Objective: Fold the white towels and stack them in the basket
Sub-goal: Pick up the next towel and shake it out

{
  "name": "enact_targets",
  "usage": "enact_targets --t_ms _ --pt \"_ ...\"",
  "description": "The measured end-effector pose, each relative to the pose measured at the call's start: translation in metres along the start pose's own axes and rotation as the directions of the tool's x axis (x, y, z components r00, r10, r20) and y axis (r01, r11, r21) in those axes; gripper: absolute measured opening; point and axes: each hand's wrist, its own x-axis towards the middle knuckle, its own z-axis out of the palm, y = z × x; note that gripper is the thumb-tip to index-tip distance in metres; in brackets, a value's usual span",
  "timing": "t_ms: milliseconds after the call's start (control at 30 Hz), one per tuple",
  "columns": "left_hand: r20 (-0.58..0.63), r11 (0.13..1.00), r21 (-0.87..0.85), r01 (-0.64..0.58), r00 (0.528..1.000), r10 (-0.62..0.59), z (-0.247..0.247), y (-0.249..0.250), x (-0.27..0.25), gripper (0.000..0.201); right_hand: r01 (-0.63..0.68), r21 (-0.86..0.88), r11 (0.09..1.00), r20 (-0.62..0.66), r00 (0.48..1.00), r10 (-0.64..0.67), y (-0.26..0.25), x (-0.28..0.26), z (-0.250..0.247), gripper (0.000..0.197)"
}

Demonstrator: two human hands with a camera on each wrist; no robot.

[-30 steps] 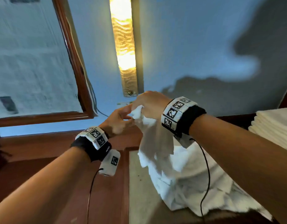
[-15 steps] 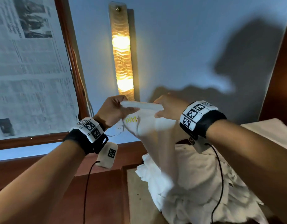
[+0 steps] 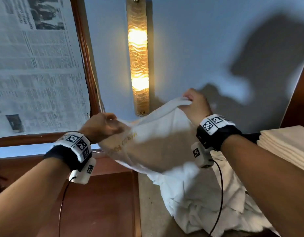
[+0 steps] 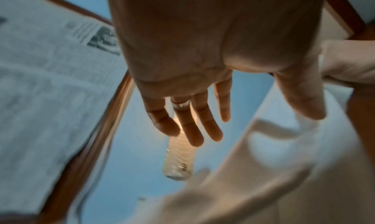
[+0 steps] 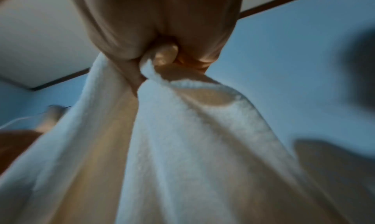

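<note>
A white towel (image 3: 158,139) with gold lettering hangs spread between my two hands above the heap. My right hand (image 3: 190,101) pinches its upper corner, thumb and curled fingers (image 5: 164,55) closed on the towel's hem (image 5: 182,139). My left hand (image 3: 112,124) is at the towel's left edge. In the left wrist view its fingers (image 4: 194,128) are straight and spread, and the thumb (image 4: 300,99) lies against the cloth (image 4: 284,171). A crumpled heap of white towels (image 3: 207,199) lies below. No basket is in view.
A stack of folded white towels (image 3: 288,144) sits at the right. A lit wall lamp (image 3: 138,57) hangs straight ahead. A wooden window frame (image 3: 84,57) backed with newspaper is at the left. The heap rests on a beige top (image 3: 153,211) beside a wooden surface (image 3: 96,202).
My hands have drawn apart. The right hand rose to the right with the corner, the towel opened out wider between them, and the lettered part came into full view.
</note>
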Motion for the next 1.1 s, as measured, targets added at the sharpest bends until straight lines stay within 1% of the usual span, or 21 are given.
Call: enact_targets --t_ms 67,100,167,200,267,333,400,433,467,500,533,567,633,667,767,833,900,967,1000,1033,1100 --pt "0.161 0.998 -0.054 0.027 0.987 -0.018 0.016 0.007 -0.008 0.091 0.14 -0.02 0.99 0.203 0.97 -0.133 -0.031 -0.002 0.019 0.019" --pt "0.219 0.989 -0.144 0.04 0.976 -0.008 0.025 0.017 -0.011 0.091 0.193 -0.05 0.98 0.315 0.934 -0.167 -0.045 -0.004 0.029 0.022" --pt "0.253 0.926 -0.374 0.05 0.966 0.05 0.048 0.039 -0.014 0.062 0.287 -0.095 0.953 0.476 0.854 -0.21 -0.064 -0.009 0.048 0.026" --pt "0.203 0.906 -0.421 0.032 0.977 0.06 0.058 0.046 -0.014 0.046 0.327 -0.106 0.939 0.506 0.831 -0.233 -0.069 -0.011 0.056 0.027" --pt "0.063 0.903 -0.429 -0.001 0.998 0.031 0.07 0.047 -0.012 0.034 0.373 -0.118 0.92 0.499 0.823 -0.27 -0.069 -0.012 0.064 0.028" --pt "-0.02 0.88 -0.474 0.0 1.0 -0.01 0.071 0.037 -0.01 0.026 0.354 -0.109 0.929 0.459 0.847 -0.269 -0.058 -0.01 0.068 0.032" --pt "-0.046 0.866 -0.501 -0.006 0.999 -0.02 0.066 0.023 -0.007 0.023 0.263 -0.116 0.958 0.434 0.881 -0.189 -0.044 -0.007 0.07 0.033" --pt "-0.05 0.873 -0.489 -0.001 0.998 -0.026 0.062 0.018 -0.007 0.022 0.202 -0.113 0.973 0.429 0.893 -0.135 -0.033 -0.006 0.072 0.029" --pt "-0.06 0.878 -0.478 0.005 0.997 -0.038 0.058 0.01 -0.005 0.022 0.152 -0.134 0.979 0.442 0.894 -0.079 -0.021 -0.004 0.073 0.018" --pt "-0.061 0.884 -0.466 0.023 0.996 -0.058 0.054 0.004 -0.005 0.023 0.109 -0.17 0.979 0.452 0.892 -0.021 -0.011 -0.002 0.075 0.014" --pt "-0.054 0.886 -0.462 0.036 0.996 -0.069 0.052 -0.002 -0.005 0.025 0.067 -0.211 0.975 0.447 0.894 0.035 -0.002 -0.002 0.077 0.026" --pt "-0.044 0.89 -0.453 0.058 0.995 -0.087 0.051 -0.006 -0.004 0.029 0.042 -0.215 0.976 0.443 0.894 0.06 0.006 0.0 0.082 0.03" --pt "-0.027 0.897 -0.435 0.081 0.994 -0.103 0.055 -0.008 -0.001 0.039 0.04 -0.144 0.989 0.416 0.909 0.024 0.009 0.005 0.095 0.021" --pt "-0.029 0.9 -0.427 0.088 0.993 -0.111 0.059 -0.008 0.003 0.04 0.053 -0.098 0.994 0.417 0.909 -0.008 0.008 0.008 0.104 0.015" --pt "-0.088 0.875 -0.477 0.084 0.986 -0.143 0.064 0.001 0.015 0.02 0.129 0.035 0.991 0.433 0.892 -0.131 0.001 0.017 0.128 0.011" --pt "-0.193 0.859 -0.508 0.055 0.965 -0.176 0.059 0.0 0.021 0.02 0.164 0.11 0.98 0.414 0.889 -0.195 0.0 0.022 0.135 0.018" --pt "-0.266 0.874 -0.486 0.005 0.952 -0.153 0.052 -0.006 0.025 0.022 0.165 0.14 0.976 0.386 0.899 -0.207 0.007 0.024 0.139 0.01" --pt "-0.279 0.882 -0.471 -0.002 0.949 -0.147 0.047 -0.012 0.028 0.023 0.145 0.112 0.983 0.42 0.89 -0.18 0.016 0.02 0.144 0.002" --pt "-0.285 0.879 -0.476 -0.001 0.946 -0.153 0.045 -0.014 0.03 0.026 0.153 0.076 0.985 0.469 0.866 -0.171 0.022 0.015 0.147 0.005" --pt "-0.297 0.877 -0.48 -0.011 0.943 -0.151 0.043 -0.015 0.031 0.029 0.183 0.022 0.983 0.546 0.822 -0.165 0.028 0.008 0.15 0.008" --pt "-0.34 0.88 -0.473 -0.043 0.93 -0.137 0.037 -0.019 0.033 0.029 0.314 -0.155 0.937 0.72 0.685 -0.111 0.043 -0.011 0.156 0.014"
